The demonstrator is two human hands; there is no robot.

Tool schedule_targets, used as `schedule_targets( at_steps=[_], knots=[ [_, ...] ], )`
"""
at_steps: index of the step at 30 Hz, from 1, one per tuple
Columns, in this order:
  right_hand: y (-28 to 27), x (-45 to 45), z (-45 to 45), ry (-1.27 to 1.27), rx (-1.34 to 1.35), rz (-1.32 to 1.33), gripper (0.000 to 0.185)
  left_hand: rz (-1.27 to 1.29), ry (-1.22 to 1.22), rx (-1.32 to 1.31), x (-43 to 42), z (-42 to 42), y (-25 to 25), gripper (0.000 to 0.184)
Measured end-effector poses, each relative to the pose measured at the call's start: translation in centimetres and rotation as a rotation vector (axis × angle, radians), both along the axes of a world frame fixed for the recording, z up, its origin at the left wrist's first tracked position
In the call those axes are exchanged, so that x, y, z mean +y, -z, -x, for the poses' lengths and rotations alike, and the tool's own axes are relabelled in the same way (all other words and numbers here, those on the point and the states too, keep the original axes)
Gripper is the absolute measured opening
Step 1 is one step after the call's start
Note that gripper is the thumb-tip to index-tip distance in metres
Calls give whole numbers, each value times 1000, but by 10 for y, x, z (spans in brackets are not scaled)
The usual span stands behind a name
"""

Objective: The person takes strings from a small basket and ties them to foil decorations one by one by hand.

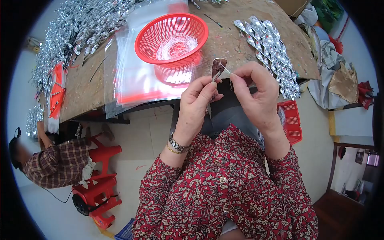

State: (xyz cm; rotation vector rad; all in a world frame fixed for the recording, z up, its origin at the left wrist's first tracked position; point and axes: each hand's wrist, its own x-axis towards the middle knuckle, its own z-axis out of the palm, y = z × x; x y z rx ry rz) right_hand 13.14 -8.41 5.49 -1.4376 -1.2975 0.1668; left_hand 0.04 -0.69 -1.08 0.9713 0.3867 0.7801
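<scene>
My left hand (199, 96) is closed around a shiny silver twisted strip (218, 68), its flat end sticking up above the fingertips. A thin white string (225, 69) runs from the top of that strip to my right hand (256, 86), where thumb and forefinger pinch it. Both hands are raised close together at the table's front edge. Beyond them a red plastic basket (172, 40) holds a tangle of pale string loops (177, 47). To the right of my right hand lies a bundle of silver twisted strips (269, 50).
Clear plastic bags (132, 80) lie under the basket on the wooden table (224, 24). Silver strips (76, 32) are heaped at the far left. Another red basket (291, 122) stands low at my right. A person (52, 160) sits at the left by red stools (98, 188).
</scene>
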Motion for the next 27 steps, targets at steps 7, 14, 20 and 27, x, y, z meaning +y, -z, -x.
schedule_targets(
  at_steps=[7, 14, 20, 27],
  knots=[
    [5, 2, -4, 33, -48, 21, 3, -32, -5, -18, -3, -1, 4, 22],
    [8, 5, -8, 47, -14, 29, 2, -88, -13, -3, -8, -3, 4, 22],
    [7, 4, -11, 21, 22, 29, 5, -203, -44, 53, -9, -6, 3, 21],
    [8, 1, -14, -83, 347, 102, 7, -401, -133, 93, -10, -13, 5, 19]
  ],
)
